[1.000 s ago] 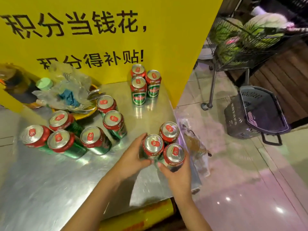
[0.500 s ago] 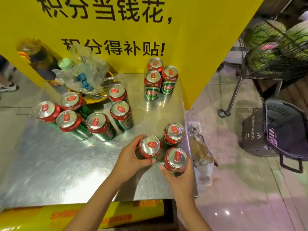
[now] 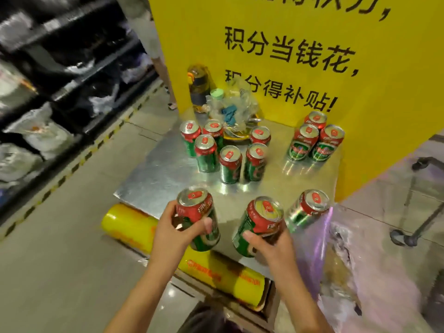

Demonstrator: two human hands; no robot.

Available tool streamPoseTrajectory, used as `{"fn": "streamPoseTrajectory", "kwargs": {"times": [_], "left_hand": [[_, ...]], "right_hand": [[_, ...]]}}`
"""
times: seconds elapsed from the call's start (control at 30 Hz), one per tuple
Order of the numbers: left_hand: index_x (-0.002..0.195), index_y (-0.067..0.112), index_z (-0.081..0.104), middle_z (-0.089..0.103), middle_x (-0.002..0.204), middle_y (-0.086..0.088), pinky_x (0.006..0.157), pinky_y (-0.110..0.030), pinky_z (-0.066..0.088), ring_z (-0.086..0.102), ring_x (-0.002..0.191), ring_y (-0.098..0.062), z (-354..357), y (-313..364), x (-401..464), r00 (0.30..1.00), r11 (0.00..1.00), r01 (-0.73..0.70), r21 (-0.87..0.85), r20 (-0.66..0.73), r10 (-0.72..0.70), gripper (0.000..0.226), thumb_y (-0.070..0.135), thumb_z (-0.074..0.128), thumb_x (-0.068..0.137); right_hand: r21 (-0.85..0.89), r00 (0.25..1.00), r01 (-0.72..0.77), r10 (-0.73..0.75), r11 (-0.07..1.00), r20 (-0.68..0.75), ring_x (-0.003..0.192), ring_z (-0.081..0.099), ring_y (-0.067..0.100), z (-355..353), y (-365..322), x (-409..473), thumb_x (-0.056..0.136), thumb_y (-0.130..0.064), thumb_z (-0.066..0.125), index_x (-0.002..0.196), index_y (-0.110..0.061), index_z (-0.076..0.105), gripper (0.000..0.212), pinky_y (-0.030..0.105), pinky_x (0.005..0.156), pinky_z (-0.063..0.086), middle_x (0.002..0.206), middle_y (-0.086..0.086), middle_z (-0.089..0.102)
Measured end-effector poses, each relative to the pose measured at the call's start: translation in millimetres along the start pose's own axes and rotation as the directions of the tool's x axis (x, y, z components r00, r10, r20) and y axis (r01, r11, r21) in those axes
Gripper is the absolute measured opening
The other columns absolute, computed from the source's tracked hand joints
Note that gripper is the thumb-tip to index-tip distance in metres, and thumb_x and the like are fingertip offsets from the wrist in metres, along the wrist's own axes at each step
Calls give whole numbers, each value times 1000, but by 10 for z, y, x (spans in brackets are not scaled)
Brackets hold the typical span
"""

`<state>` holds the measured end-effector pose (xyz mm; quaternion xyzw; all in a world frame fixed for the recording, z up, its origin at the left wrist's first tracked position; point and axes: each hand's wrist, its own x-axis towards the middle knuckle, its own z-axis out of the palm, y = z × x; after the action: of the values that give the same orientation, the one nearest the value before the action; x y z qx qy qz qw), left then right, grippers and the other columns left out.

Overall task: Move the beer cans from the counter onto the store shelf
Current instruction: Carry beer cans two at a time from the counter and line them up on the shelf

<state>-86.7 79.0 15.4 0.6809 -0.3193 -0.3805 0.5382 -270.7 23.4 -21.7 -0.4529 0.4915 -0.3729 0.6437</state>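
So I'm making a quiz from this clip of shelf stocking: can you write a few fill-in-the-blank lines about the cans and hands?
1. Each hand grips ____ beer can: the left hand one, the right hand another.
2. Beside the right hand, ____ can stands alone at the counter edge.
3. By the yellow sign stands a cluster of ____ cans.

Missing words: one; one; three

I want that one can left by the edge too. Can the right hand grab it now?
Probably not yet. The right hand is already wrapped round a can, so it has no free fingers. The lone can stands just beside it on the counter, with nothing between them.
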Motion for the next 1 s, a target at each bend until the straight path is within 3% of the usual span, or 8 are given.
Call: {"fn": "streamPoseTrajectory", "kwargs": {"times": [0.13,0.27,0.47,0.67,0.83,1.0], "left_hand": [[97,37,59,70,87,23,64,-7,48,64,81,8,-453,32,-283,979,997,-4,-71,-205,-10,51,34,81,51],[102,31,61,71,92,12,64,-8,49,66,83,4,-921,13,-522,931,990,-4,-142,-361,-49,54,31,81,52],[97,35,58,66,97,12,66,-16,48,64,84,0,-1647,-63,-786,849,978,7,-208,-515,-115,42,26,75,60],[99,34,57,63,97,14,67,-16,45,60,85,3,-2785,-178,-1045,733,973,-2,-231,-663,-156,37,20,76,70],[110,32,51,59,97,17,68,-20,41,53,90,2,-3840,-320,-1321,602,973,-20,-231,-780,-173,50,29,75,66],[91,41,53,60,95,14,76,-30,43,55,91,-4,-4641,-416,-1429,542,980,0,-199,-824,-167,36,29,77,66]], "right_hand": [[-10,988,32,-30,999,149,80,67,-1,409,-56,-10,34,-38,79,98,-24,61,68,13,68,51,85,-11,73],[-46,950,46,-30,998,311,84,68,2,853,-103,-105,36,-37,80,100,-23,60,68,15,68,52,88,-14,74],[-144,893,88,-14,986,449,91,67,6,1629,-90,-280,37,-45,80,106,-23,62,74,15,71,52,99,-2,72],[-180,831,95,22,979,556,90,66,0,2833,36,-522,37,-47,79,109,-27,60,77,13,68,51,102,-8,70],[-233,770,105,69,967,634,103,63,10,3914,242,-786,45,-41,89,111,-32,58,73,30,87,51,107,-8,68],[-244,714,121,87,962,695,90,65,0,4734,341,-976,53,-36,84,111,-29,60,63,11,67,50,103,-7,70]]}}
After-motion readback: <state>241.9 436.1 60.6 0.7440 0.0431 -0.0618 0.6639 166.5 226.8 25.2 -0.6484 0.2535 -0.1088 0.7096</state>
